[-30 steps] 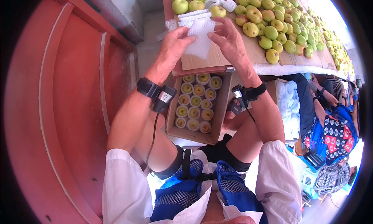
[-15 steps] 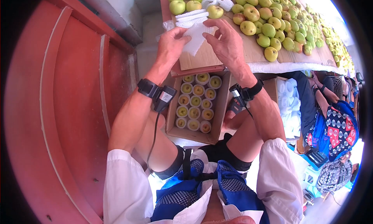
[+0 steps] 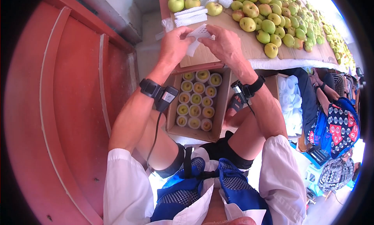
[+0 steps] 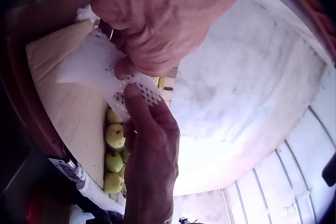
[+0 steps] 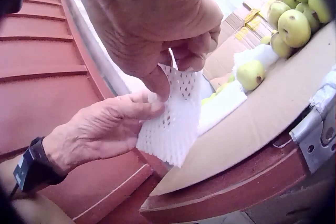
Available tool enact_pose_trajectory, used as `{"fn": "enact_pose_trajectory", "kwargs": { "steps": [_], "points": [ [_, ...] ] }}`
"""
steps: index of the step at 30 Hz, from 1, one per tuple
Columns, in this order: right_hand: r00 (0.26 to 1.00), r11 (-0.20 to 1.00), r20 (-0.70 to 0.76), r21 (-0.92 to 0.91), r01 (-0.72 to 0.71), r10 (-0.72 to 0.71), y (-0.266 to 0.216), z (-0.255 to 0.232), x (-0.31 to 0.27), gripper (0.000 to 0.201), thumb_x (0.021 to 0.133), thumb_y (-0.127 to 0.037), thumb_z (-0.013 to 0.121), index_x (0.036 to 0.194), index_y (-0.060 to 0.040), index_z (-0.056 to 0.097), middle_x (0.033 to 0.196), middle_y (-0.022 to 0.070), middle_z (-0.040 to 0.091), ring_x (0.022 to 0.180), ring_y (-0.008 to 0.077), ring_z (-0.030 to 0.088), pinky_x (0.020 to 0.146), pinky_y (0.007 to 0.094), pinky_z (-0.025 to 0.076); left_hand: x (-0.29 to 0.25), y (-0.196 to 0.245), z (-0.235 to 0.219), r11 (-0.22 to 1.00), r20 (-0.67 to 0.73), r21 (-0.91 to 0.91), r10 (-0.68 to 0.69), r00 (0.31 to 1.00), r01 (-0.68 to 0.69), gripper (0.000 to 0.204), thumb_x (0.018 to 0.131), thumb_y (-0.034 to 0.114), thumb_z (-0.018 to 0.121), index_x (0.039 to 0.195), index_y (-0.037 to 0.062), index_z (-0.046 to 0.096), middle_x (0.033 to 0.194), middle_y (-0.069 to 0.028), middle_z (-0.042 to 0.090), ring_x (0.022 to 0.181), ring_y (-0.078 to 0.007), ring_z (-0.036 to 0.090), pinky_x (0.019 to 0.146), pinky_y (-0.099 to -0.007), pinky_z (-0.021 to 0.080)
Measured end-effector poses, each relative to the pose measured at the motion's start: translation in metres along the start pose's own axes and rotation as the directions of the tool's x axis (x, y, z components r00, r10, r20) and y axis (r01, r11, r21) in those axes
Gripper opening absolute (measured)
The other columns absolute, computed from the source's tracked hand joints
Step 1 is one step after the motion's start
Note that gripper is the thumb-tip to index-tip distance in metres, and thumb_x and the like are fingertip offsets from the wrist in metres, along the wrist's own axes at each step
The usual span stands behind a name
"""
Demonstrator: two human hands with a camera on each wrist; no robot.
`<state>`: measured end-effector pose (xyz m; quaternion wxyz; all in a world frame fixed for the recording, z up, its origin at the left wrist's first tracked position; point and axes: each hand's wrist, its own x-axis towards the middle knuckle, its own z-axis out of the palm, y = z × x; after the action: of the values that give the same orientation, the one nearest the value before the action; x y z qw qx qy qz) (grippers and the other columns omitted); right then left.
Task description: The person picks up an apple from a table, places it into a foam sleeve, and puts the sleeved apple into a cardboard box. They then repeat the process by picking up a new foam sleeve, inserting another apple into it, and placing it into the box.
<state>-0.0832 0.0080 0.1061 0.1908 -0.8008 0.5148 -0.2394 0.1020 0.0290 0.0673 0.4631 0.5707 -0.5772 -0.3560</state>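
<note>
Both hands hold one white foam net sleeve (image 3: 198, 37) over the near edge of the table. The left hand (image 3: 175, 45) pinches its left side between thumb and fingers. At the upper right side, the right hand (image 3: 225, 45) pinches the net. In the right wrist view the net (image 5: 173, 124) hangs flattened, with the left hand (image 5: 100, 129) gripping its edge and the right hand (image 5: 152, 29) above. A stack of folded foam nets (image 3: 191, 16) lies just beyond the hands, beside loose green apples (image 3: 214, 8).
Below the table edge, an open cardboard box (image 3: 223, 108) holds several apples in foam nets. A large pile of apples (image 3: 269, 26) covers the table's right side. White foam nets (image 3: 289, 104) fill another box at right. A red door (image 3: 78, 108) stands at left; other people sit far right.
The hands have come slightly lower and closer together, and the net between them looks narrower and more bunched. The view has shifted a little over the table.
</note>
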Motion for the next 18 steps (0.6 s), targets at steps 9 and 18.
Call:
{"fn": "enact_pose_trajectory", "kwargs": {
  "steps": [9, 18],
  "points": [
    [0.991, 0.843, 0.104, 0.538, 0.018, -0.087, 0.037, 0.001, 0.015, 0.036, 0.090, -0.033, 0.067, 0.112, -0.0053, 0.072, 0.092, 0.0051, 0.072, 0.088, 0.0160, 0.066, 0.080, 0.0330, 0.051, 0.011, 0.001, -0.020, 0.820, 0.284, -0.525, -0.083, 0.955, 0.227, 0.048, 0.106, 0.040, 0.050, 0.125, -0.0020, 0.065, 0.121, -0.0080, 0.068, 0.113, -0.0145, 0.062, 0.096, -0.0303, 0.049],
    [0.921, 0.628, 0.380, 0.739, -0.245, -0.089, 0.010, -0.023, 0.002, 0.027, 0.093, -0.024, 0.066, 0.115, -0.0086, 0.071, 0.082, -0.0110, 0.056, 0.066, -0.0002, 0.039, 0.059, 0.0186, 0.030, 0.003, 0.013, -0.014, 0.576, 0.478, -0.713, -0.018, 0.878, 0.400, 0.048, 0.105, 0.034, 0.054, 0.139, 0.0009, 0.053, 0.130, -0.0071, 0.062, 0.119, -0.0194, 0.059, 0.105, -0.0357, 0.045]
  ]
}}
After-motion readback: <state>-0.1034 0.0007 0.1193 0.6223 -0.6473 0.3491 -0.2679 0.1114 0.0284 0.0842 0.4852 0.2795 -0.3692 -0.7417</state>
